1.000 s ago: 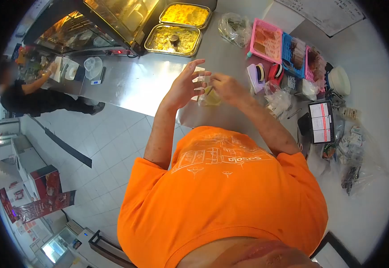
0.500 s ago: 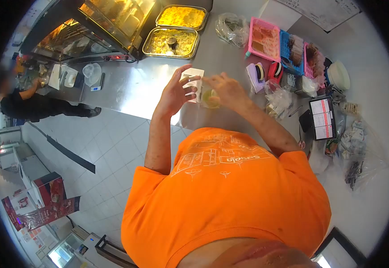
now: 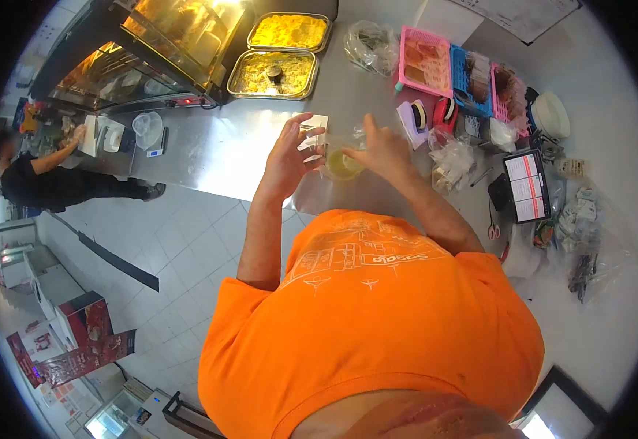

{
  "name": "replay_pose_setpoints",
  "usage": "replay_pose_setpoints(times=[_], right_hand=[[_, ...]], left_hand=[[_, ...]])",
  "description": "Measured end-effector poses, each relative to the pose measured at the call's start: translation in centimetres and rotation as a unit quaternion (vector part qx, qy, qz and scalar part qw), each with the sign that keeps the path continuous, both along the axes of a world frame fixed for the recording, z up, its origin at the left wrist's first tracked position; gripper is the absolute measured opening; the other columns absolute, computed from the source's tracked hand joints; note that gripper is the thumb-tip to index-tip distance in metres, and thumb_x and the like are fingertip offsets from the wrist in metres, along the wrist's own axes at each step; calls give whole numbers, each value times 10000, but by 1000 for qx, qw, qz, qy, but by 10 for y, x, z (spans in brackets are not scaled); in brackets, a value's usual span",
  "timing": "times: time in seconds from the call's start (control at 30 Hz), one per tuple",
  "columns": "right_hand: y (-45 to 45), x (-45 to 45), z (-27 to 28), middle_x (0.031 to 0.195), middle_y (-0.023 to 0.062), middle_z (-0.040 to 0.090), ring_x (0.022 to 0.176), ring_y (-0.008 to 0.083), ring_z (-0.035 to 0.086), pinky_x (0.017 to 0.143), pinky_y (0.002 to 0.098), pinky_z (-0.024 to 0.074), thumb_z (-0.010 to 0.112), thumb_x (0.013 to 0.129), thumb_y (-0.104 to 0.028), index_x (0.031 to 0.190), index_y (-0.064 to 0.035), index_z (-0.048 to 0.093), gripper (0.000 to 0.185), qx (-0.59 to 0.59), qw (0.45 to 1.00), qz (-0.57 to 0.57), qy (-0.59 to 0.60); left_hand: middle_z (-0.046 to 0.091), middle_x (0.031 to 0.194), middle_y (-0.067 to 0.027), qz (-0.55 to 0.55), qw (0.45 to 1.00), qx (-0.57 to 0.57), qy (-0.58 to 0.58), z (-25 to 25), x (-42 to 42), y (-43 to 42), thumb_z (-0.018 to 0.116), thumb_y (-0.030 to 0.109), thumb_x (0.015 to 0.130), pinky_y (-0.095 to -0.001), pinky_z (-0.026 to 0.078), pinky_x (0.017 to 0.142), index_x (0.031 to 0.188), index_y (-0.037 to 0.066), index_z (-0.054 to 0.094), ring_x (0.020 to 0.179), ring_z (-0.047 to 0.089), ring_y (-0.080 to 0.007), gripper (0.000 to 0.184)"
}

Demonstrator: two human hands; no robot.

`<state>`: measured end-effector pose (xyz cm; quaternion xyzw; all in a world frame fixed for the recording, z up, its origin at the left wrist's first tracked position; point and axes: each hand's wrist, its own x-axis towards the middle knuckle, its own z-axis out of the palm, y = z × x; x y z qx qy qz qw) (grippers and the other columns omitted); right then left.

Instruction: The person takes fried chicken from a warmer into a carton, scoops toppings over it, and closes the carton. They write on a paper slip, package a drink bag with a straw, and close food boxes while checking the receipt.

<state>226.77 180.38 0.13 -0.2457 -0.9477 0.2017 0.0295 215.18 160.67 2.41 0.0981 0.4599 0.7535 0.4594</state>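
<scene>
Near the front edge of the worktop (image 3: 209, 157), a clear container (image 3: 344, 167) between the left hand (image 3: 285, 159) and the right hand (image 3: 383, 152)

Grey, smooth and metallic, the worktop runs across the upper part of the view, with a bright glare left of centre. A glass-fronted cabinet (image 3: 183, 36), lit yellow inside, stands on its far left side. Just beside the cabinet are two metal trays (image 3: 267, 96) of yellow food, one behind the other; a dark, round thing lies on the contents of the nearer one. To the right, pink and blue baskets (image 3: 425, 87) stand in a row.

Both hands are bare. The left is wide, its fingers spread and slightly curved, with the tips close to the container's left side; whether they touch it cannot be told. The right has its forefinger raised and its thumb at the container's right side; whether it grips cannot be told.

Beyond the left fingers lies a white sheet (image 3: 318, 124). The container is see-through and colourless toward the top, with pale yellow-green showing lower down in a rounded patch. It is too blurred to tell whether it is a bag or a cup.
</scene>
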Motion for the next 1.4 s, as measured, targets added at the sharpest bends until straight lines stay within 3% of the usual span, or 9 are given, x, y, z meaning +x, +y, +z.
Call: replay_pose_setpoints(times=[0.23, 0.4, 0.5, 0.6, 0.7, 0.8, 1.1, 1.23, 1.4], right_hand=[[16, 3, -1, 815, 145, 705, 726, 352, 710, 655, 471, 567, 663, 884, -170, 1142, -49, 582, 296, -186, 972, 35, 141], [-2, -9, -9, 788, 51, 691, 702, 191, 681, 638, 345, 556, 643, 925, -135, 1162, -60, 584, 255, -720, 674, -30, 162], [-8, -13, 5, 852, 64, 714, 709, 166, 672, 629, 310, 549, 661, 934, -120, 1147, -48, 586, 238, -414, 885, 37, 211], [6, -8, 3, 929, 88, 726, 732, 136, 661, 621, 282, 541, 671, 928, -100, 1146, -35, 587, 242, -569, 795, 47, 206], [14, -2, 13, 944, 111, 733, 744, 121, 657, 619, 251, 523, 685, 925, -115, 1126, -31, 602, 233, -641, 743, 13, 191], [15, 3, 18, 960, 110, 739, 773, 116, 668, 654, 239, 515, 680, 932, -130, 1102, -30, 619, 206, -664, 731, 59, 142], [44, 1, 24, 984, 99, 745, 862, 99, 683, 671, 250, 499, 625, 988, -158, 1045, -79, 600, 100, -641, 754, -5, 147], [33, 9, 30, 870, 163, 717, 765, 246, 700, 608, 338, 506, 627, 921, -127, 1011, -46, 574, 133, -275, 953, 21, 126], [26, 7, 34, 784, 217, 655, 757, 444, 636, 680, 452, 517, 611, 798, -103, 1001, -18, 555, 228, -109, 968, 136, 182]], left_hand=[[460, 1429, -136, 34, 999, 8, -9, -2, 13, 1, 545, 375, 1025, -438, 498, 1020, 1443, 85, 438, 1165, 588, -293, 520], [410, 1486, -128, -47, 968, -12, 245, -19, 31, 35, 549, 259, 1020, -399, 438, 1075, 1493, 90, 367, 1343, 462, -232, 534], [436, 1464, -134, 0, 996, 22, 91, -5, 36, 47, 609, 133, 993, -349, 506, 1017, 1489, 16, 385, 1327, 511, -235, 557], [496, 1397, -168, -59, 979, -76, 178, 0, 29, 40, 668, 232, 961, -359, 510, 976, 1464, 16, 427, 1262, 552, -253, 598], [567, 1297, -183, -16, 789, -281, 546, -7, 23, 35, 699, 304, 932, -369, 508, 919, 1409, 22, 502, 1151, 596, -263, 588], [595, 1020, -144, 6, 748, -123, 653, -87, 19, 44, 750, 218, 891, -370, 484, 931, 1239, 18, 627, 981, 601, -290, 419], [659, 850, -36, -22, 944, -25, 329, -88, 30, 65, 584, 176, 1023, -289, 497, 720, 1047, 0, 671, 757, 614, -115, 198], [704, 932, -91, 163, 957, -70, 231, -107, 34, 81, 550, 225, 1027, -341, 504, 684, 993, -19, 660, 802, 667, -176, 270], [701, 984, -206, -19, 872, -9, 490, -90, 48, 102, 545, 144, 949, -420, 528, 752, 1062, -76, 607, 864, 699, -359, 255]])
